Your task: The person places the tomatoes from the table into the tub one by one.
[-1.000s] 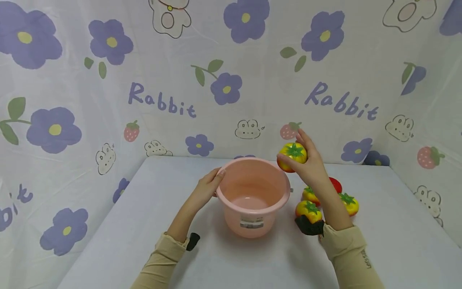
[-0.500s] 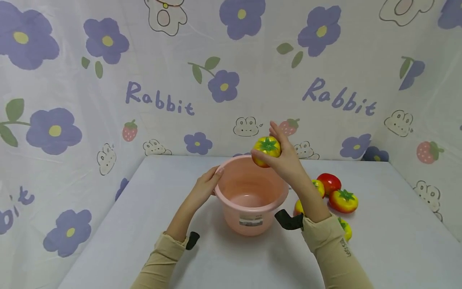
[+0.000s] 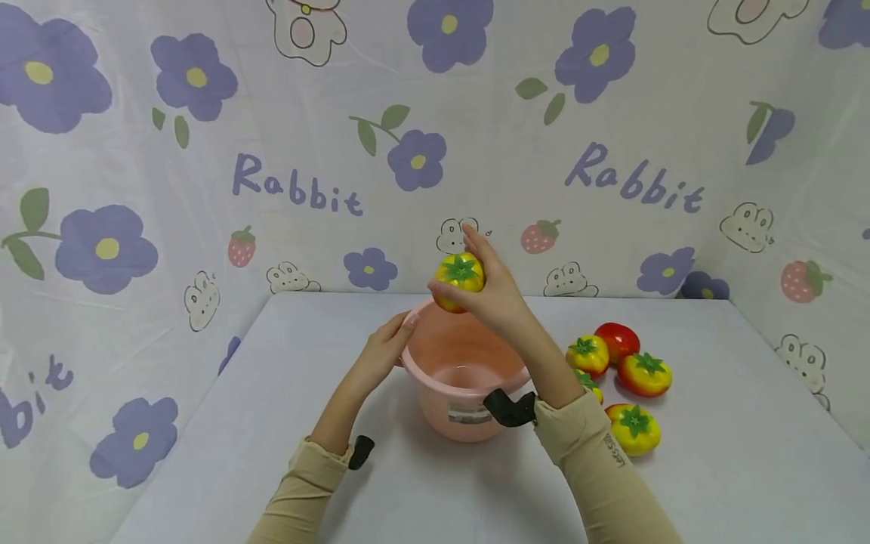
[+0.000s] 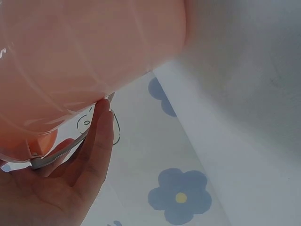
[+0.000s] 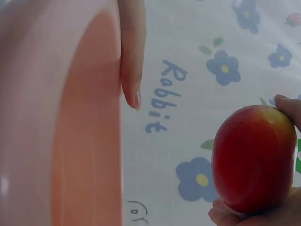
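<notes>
The step in hand looks to be holding a fruit [image 3: 460,270] up at the bucket [image 3: 435,404]; the right hand [image 3: 485,291] pinches it between thumb and fingers, opened just as wide as the fruit, its leafy side showing to the head camera and its red side to the right wrist camera; the fruit sits higher than the rim and apart from it. The left hand [image 3: 384,351] grips the bucket's left rim, thumb over the edge and fingers along the outer wall, near a grey handle [image 4: 61,154]. As a judgement, the next move calls for lining the fruit up with the opening and a steady left hold; letting go from this height could make it bounce.

On the table [image 3: 720,423], to the right of the bucket, lie a red fruit [image 3: 618,342] and four yellow-red ones [image 3: 645,374]; the right forearm partly hides one of these, and also the bucket's right rim; whether the held fruit is directly over the opening or further back is hard to tell; the left fingertips are out of sight in the head view.
</notes>
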A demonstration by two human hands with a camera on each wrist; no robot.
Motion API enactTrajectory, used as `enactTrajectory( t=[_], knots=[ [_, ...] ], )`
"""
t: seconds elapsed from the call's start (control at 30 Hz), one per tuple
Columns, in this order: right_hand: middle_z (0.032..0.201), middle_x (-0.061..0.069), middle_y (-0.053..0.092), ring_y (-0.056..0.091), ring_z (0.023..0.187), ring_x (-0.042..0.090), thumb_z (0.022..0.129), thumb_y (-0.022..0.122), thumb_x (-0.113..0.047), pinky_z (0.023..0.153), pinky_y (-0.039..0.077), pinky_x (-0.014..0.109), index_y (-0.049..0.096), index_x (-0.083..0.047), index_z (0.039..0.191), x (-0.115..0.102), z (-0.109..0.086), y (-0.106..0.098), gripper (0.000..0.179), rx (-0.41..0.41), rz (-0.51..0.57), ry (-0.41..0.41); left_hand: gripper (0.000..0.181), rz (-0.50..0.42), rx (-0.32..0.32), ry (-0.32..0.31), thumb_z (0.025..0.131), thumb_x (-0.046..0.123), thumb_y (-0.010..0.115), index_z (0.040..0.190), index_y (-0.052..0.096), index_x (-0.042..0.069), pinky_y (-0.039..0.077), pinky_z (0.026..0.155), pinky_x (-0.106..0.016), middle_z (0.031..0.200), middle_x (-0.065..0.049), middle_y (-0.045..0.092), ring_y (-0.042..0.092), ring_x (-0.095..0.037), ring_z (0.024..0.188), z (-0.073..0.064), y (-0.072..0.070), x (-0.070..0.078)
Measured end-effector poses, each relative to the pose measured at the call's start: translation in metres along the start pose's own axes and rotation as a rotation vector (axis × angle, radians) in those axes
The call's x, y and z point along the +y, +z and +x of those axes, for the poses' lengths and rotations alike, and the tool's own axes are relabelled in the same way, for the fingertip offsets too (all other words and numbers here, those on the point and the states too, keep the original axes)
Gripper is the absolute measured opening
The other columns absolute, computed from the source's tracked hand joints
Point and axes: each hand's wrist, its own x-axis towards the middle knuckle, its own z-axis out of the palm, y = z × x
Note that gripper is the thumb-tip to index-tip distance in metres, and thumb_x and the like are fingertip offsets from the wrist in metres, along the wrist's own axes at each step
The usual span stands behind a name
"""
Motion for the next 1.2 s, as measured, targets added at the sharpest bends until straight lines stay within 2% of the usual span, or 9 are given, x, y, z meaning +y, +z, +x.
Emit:
enactTrajectory(
  t=[0.2, 0.4, 0.53, 0.8, 1.0, 1.2],
  knots=[
    [0.160, 0.011, 0.028, 0.041, 0.140, 0.032, 0.084, 0.077, -0.032, 0.105, 0.048, 0.044, 0.018, -0.035, 0.155, 0.000, 0.002, 0.012, 0.092, -0.036, -0.012, 0.027, 0.061, 0.011, 0.010, -0.013, 0.101, 0.056, 0.037, 0.148, 0.041, 0.018, 0.058, 0.079, -0.033, 0.140, -0.011, 0.056, 0.065, -0.029, 0.105, 0.002, 0.001, -0.004],
    [0.164, 0.001, 0.019, 0.023, 0.151, 0.024, 0.084, 0.076, -0.036, 0.117, 0.031, 0.054, 0.015, -0.035, 0.156, 0.005, -0.001, 0.018, 0.094, -0.074, -0.028, 0.011, 0.058, 0.003, 0.015, -0.006, 0.101, 0.054, 0.038, 0.147, 0.043, 0.019, 0.059, 0.080, -0.035, 0.141, -0.010, 0.055, 0.065, -0.029, 0.105, 0.001, 0.002, -0.005],
    [0.164, -0.003, 0.017, 0.020, 0.152, 0.022, 0.084, 0.075, -0.039, 0.117, 0.026, 0.059, 0.014, -0.037, 0.156, 0.006, -0.004, 0.018, 0.094, -0.071, -0.033, 0.008, 0.058, 0.008, 0.017, -0.019, 0.101, 0.054, 0.038, 0.148, 0.042, 0.021, 0.059, 0.081, -0.036, 0.141, -0.009, 0.056, 0.065, -0.026, 0.105, 0.001, 0.002, -0.005],
    [0.163, -0.002, 0.022, 0.021, 0.151, 0.021, 0.083, 0.075, -0.044, 0.117, 0.024, 0.062, 0.014, -0.045, 0.153, 0.007, -0.009, 0.010, 0.094, -0.050, -0.043, 0.039, 0.057, -0.006, 0.019, -0.007, 0.101, 0.054, 0.039, 0.147, 0.043, 0.019, 0.059, 0.081, -0.036, 0.136, -0.010, 0.059, 0.065, -0.032, 0.107, 0.002, 0.002, -0.007],
    [0.163, -0.001, 0.022, 0.021, 0.151, 0.022, 0.083, 0.075, -0.042, 0.117, 0.022, 0.063, 0.015, -0.042, 0.154, 0.016, -0.011, -0.001, 0.093, -0.020, -0.056, 0.025, 0.060, -0.002, 0.018, 0.002, 0.101, 0.055, 0.039, 0.147, 0.043, 0.017, 0.059, 0.081, -0.036, 0.136, -0.011, 0.059, 0.064, -0.030, 0.109, 0.003, 0.003, -0.006],
    [0.163, 0.000, 0.022, 0.020, 0.151, 0.027, 0.083, 0.075, -0.044, 0.114, 0.022, 0.068, 0.014, -0.045, 0.153, 0.027, -0.013, -0.015, 0.093, 0.013, -0.088, 0.043, 0.060, 0.000, 0.018, 0.007, 0.101, 0.053, 0.039, 0.147, 0.042, 0.015, 0.059, 0.081, -0.036, 0.139, -0.014, 0.057, 0.063, -0.031, 0.112, 0.004, 0.001, -0.006]
  ],
)
